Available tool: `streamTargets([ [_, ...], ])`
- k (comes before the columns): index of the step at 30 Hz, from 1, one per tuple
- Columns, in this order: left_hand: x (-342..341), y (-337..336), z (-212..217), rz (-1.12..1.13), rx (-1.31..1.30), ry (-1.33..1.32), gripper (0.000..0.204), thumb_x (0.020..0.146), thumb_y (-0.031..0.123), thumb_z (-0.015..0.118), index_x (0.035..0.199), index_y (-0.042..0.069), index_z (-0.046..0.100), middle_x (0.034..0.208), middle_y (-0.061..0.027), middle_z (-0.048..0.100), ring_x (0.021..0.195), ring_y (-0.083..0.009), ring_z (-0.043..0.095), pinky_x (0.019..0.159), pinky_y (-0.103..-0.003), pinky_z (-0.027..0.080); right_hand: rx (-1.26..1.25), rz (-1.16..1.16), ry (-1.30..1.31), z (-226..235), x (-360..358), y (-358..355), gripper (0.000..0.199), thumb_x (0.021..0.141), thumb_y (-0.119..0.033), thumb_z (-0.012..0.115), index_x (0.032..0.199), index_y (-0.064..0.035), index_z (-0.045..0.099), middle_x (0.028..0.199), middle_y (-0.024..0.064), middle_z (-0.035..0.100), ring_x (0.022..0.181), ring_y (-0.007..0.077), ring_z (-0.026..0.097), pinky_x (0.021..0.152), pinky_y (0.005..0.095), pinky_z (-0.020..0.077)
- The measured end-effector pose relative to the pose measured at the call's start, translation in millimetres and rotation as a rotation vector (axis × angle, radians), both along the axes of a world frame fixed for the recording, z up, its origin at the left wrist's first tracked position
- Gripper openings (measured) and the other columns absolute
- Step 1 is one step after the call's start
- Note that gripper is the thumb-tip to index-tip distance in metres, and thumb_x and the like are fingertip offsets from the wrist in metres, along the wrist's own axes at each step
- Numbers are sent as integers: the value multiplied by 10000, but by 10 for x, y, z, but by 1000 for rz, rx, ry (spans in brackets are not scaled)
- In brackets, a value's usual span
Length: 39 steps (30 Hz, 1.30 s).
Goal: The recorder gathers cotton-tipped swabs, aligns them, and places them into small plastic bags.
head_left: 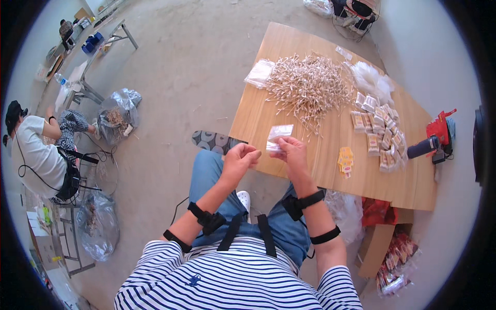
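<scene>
My right hand [291, 154] pinches a small clear plastic bag [279, 132] over the table's near edge; whether it is one bag or a thin stack I cannot tell. To its left, my left hand [241, 163] is closed, thumb and fingers together, apart from the bag; anything between them is too small to make out. A large heap of loose cotton swabs [310, 85] covers the table's far middle. Beside it lies a stack of clear flat bags [260, 73]. Small yellow printed cards [345, 160] rest to the right of my right hand.
Filled swab packets [380, 126] are piled on the wooden table [305, 163], right of the heap, below clear plastic bags [371, 81]. A dark cylinder [422, 147] and red object [439, 126] stand at the right edge. A cardboard box [380, 248] sits below. Another person [41, 150] sits left.
</scene>
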<state>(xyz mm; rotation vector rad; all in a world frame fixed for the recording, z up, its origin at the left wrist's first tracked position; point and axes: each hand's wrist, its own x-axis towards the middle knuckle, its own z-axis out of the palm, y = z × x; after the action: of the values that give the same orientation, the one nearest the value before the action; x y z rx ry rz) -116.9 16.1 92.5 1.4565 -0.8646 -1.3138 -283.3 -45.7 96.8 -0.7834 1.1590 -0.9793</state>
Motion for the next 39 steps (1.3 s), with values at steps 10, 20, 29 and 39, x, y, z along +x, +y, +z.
streamTargets([
  [10, 142, -33, -263, 104, 44, 435, 69, 883, 84, 698, 891, 65, 632, 850, -44, 673, 766, -146, 659, 725, -310, 567, -43, 318, 164, -123, -37, 295, 184, 938, -159, 629, 911, 8, 700, 757, 60, 678, 632, 126, 639, 517, 266, 509],
  [20, 1043, 448, -270, 337, -57, 241, 141, 883, 121, 715, 843, 77, 588, 761, -28, 637, 648, -103, 590, 593, -247, 494, -380, 257, 1510, -255, -702, 374, 188, 805, -206, 699, 878, -58, 610, 857, 158, 646, 792, 367, 678, 673, 483, 541],
  [29, 992, 588, -157, 394, 18, 258, 142, 895, 110, 701, 834, 92, 574, 744, -17, 620, 626, -89, 566, 561, -237, 475, -862, 118, 1643, -425, -791, -1023, 75, 769, -96, 662, 831, -82, 622, 877, 146, 641, 806, 341, 653, 707, 455, 528],
  [39, 734, 396, -56, 281, -57, 343, 119, 881, 73, 691, 849, 72, 577, 778, -20, 633, 665, -104, 590, 641, -244, 496, -355, 370, 678, 129, -13, -27, 228, 875, -234, 699, 857, -7, 686, 749, 101, 653, 652, 201, 616, 589, 345, 498],
])
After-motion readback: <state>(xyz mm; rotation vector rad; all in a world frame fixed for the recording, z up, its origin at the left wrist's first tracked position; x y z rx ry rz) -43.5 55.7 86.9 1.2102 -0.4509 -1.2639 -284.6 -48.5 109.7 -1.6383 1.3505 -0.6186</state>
